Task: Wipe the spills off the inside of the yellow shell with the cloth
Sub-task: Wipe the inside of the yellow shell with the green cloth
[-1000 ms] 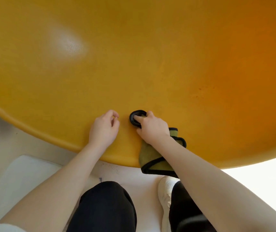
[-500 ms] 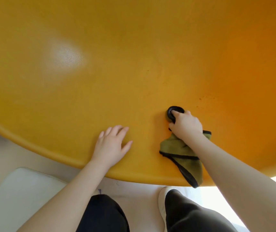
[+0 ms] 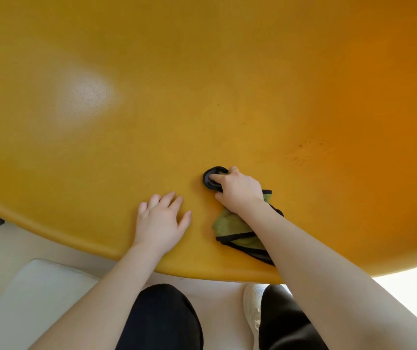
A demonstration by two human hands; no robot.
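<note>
We lean over the broad, smooth yellow plastic shell [image 3: 202, 84], whose curved inner surface fills most of the head view, its rounded near rim running just above our knees. Our right hand [image 3: 237, 190] holds a bunched olive-green cloth with black edging [image 3: 237, 229]; that grip is curled round the fabric, which trails out from under the wrist and lies on the shell near the rim. The fingertips of this hand press into a black rubber ring set in the shell [image 3: 211, 180] (whether cloth lies between fingers and ring we cannot tell).

Our left hand [image 3: 160, 221] lies flat on the yellow surface just left of the cloth, fingers spread and straight, a wide grip holding nothing. It does not touch the ring or the cloth.

Faint darker orange specks [image 3: 301, 147] dot the shell up and to the right of the ring, well apart from the cloth. A pale sheen of reflected light [image 3: 88, 94] sits on the upper left of the shell.

Below the rim we see black trousers [image 3: 162, 319], a white shoe [image 3: 253, 314] on the pale floor [image 3: 50, 248], and a white cushion-like pad [image 3: 30, 299] at lower left.
</note>
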